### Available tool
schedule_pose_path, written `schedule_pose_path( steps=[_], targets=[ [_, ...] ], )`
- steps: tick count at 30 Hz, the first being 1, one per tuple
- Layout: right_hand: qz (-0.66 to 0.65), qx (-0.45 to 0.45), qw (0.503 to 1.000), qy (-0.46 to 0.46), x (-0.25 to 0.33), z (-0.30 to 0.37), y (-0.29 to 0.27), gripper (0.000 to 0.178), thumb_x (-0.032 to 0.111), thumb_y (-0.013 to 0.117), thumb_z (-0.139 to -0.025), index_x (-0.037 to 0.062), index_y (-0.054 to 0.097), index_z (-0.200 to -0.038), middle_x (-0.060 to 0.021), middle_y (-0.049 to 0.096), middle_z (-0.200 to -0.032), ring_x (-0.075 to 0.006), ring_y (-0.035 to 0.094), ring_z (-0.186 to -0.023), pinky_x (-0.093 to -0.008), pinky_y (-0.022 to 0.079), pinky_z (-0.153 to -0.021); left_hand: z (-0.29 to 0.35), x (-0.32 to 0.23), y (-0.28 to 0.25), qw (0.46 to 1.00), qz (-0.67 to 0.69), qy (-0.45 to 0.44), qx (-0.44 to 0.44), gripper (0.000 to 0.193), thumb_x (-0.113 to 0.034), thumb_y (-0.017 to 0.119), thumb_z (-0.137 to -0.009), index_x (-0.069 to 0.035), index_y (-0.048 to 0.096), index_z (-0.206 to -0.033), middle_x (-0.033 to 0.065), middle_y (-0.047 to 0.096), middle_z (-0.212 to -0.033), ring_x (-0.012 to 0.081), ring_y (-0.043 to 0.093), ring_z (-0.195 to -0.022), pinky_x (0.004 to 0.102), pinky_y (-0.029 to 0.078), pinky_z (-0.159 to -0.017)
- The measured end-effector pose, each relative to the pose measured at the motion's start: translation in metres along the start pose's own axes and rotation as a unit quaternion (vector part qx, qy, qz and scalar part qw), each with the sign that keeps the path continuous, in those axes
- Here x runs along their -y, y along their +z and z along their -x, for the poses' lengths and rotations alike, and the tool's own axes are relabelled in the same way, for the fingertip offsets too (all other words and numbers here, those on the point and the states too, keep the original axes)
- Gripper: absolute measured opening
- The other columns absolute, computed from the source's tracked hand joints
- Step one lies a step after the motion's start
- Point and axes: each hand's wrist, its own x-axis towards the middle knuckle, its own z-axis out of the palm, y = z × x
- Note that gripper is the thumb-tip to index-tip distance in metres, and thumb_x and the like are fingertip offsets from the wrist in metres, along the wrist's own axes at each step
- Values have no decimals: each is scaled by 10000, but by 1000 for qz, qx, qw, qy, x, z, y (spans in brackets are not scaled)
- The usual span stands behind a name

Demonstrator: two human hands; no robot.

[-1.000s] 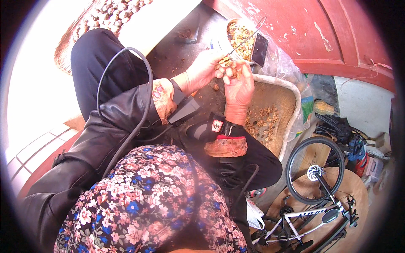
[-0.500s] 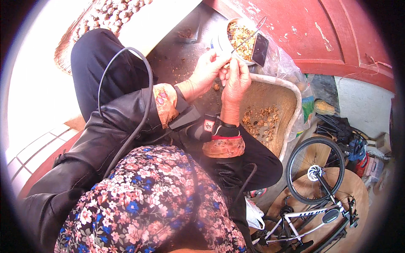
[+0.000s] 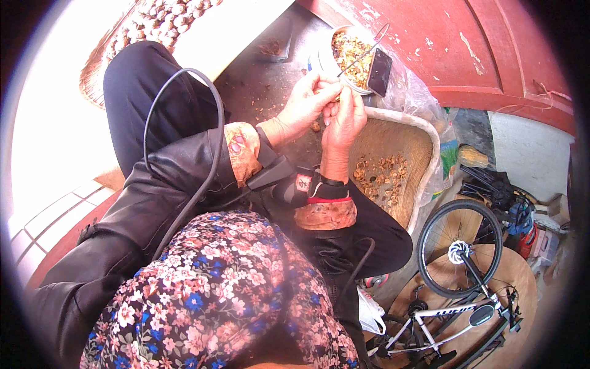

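My left hand and my right hand meet at the fingertips, just this side of a white bucket of walnut pieces. Both are closed in a pinch on a small pale walnut piece, mostly hidden by the fingers. The bucket holds broken yellowish-brown kernels, and a thin dark wire crosses over it. On its right rim rests a black phone. Below my right hand, a woven basket holds scattered walnut shells.
Whole walnuts fill a flat woven tray at upper left. A clear container stands on the floor. A red panelled door closes off the back right. Lower right, a bicycle stands by a round wooden board.
My left fingers have shifted slightly, with the thumb now lower over the walnut piece. My right hand stays nearly in place, and the surroundings look the same.
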Motion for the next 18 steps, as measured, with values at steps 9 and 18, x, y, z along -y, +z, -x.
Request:
schedule_pose_path(
  steps=[9, 18],
  targets=[
    [-27, -52, 998, 39, 9, -5, -6, 152, 131, 524, -885, -3, 595, -884, 19, 562, -738, -21, 464, -584, -161, 353, -460, 2, 0, 9, 999, -17, 26, 38, 197, -144, 584, -860, -35, 514, -1009, 42, 582, -859, 86, 553, -697, 213, 462, -622],
    [140, -11, 989, -35, -6, -7, -20, 167, 128, 546, -870, -23, 609, -902, -10, 582, -756, -64, 492, -650, -226, 423, -591, 0, -5, 3, 997, 20, -76, -29, 167, -193, 610, -852, -66, 501, -852, 2, 549, -715, 70, 508, -577, 192, 403, -505]
  ],
)
